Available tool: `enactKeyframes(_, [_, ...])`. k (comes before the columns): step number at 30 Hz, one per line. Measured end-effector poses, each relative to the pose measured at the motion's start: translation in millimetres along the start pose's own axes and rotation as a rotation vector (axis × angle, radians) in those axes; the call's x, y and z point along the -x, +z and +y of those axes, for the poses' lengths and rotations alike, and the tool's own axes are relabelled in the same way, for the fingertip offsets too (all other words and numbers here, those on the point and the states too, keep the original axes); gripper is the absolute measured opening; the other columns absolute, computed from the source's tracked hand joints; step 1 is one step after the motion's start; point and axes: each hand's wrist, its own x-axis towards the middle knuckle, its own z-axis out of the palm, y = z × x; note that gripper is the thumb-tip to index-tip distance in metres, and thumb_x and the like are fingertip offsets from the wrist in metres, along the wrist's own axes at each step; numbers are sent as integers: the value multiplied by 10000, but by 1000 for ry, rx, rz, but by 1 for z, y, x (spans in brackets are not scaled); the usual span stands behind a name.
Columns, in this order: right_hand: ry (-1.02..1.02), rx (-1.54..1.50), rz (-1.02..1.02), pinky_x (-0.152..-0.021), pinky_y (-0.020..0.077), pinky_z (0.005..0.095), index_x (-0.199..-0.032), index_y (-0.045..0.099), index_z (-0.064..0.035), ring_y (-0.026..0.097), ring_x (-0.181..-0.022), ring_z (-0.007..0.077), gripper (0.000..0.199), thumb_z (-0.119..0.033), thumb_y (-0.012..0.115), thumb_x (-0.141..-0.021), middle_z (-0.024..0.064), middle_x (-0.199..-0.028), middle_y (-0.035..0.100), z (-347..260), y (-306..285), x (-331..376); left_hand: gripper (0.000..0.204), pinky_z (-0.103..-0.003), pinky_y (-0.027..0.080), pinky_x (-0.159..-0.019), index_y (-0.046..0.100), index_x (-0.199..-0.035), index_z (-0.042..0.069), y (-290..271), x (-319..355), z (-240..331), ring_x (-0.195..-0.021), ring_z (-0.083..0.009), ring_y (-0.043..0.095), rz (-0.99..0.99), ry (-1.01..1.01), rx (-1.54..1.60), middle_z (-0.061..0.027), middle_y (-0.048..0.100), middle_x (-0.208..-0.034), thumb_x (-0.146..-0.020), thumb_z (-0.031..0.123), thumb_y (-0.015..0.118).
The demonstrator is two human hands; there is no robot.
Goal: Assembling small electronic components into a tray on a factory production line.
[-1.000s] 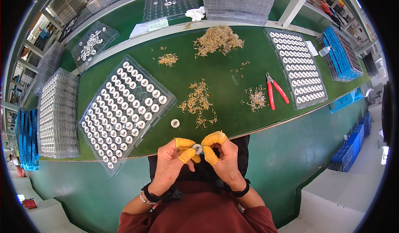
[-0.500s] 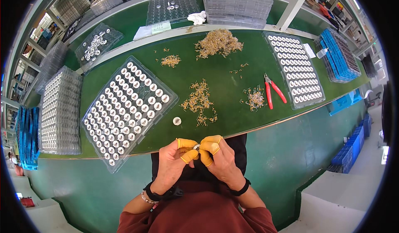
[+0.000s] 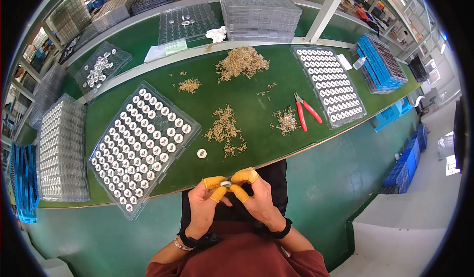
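Far L: blue trays (image 3: 23,183), next to them tall stack of clear trays (image 3: 64,193). Then disc tray (image 3: 195,127) w/ rows of white discs (image 3: 178,138), set askew, near corner overhanging bench (image 3: 261,134) edge. Beyond it, paper slip (image 3: 175,46); any print too small to read. Loose disc (image 3: 201,153) on bench, just R of tray. My L hand (image 3: 201,210), yellow cots (image 3: 214,182) on fingertips, pinches small round pc (image 3: 225,183) just off near bench edge; pc seen approx. edge-on, long axis roughly L–R, can't tell which face is up. Straight beyond: bent-lead pile (image 3: 224,129), bigger heap (image 3: 242,63) further back. R hand (image 3: 259,201) pinches pc's R side. Further R: small pile (image 3: 286,121); red-handled cutters (image 3: 300,102), nose away from me, handles spread; 2nd tray (image 3: 361,110), full rows; bottle (image 3: 360,63) by blue stack (image 3: 377,72).
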Motion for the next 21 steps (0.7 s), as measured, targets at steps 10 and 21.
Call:
enactKeyframes(10, [-52,750,45,-611,487,398,-937,632,-33,596,-689,309,164,-77,713,-802,131,-826,586,35,-15,-57,223,-255,540,-591,593,-1152,-52,-8,-30,15,-835,-165,658,52,18,36,-124,667,-992,-953,-12,502])
enactKeyframes(21, [8,622,48,-624,485,419,-911,629,-26,599,-741,343,109,-41,682,-817,139,-816,582,32,-33,-56,232,-237,507,-570,554,-1173,-48,-11,-40,7,-757,-145,622,-38,-44,-29,-119,638,-972,-966,18,472])
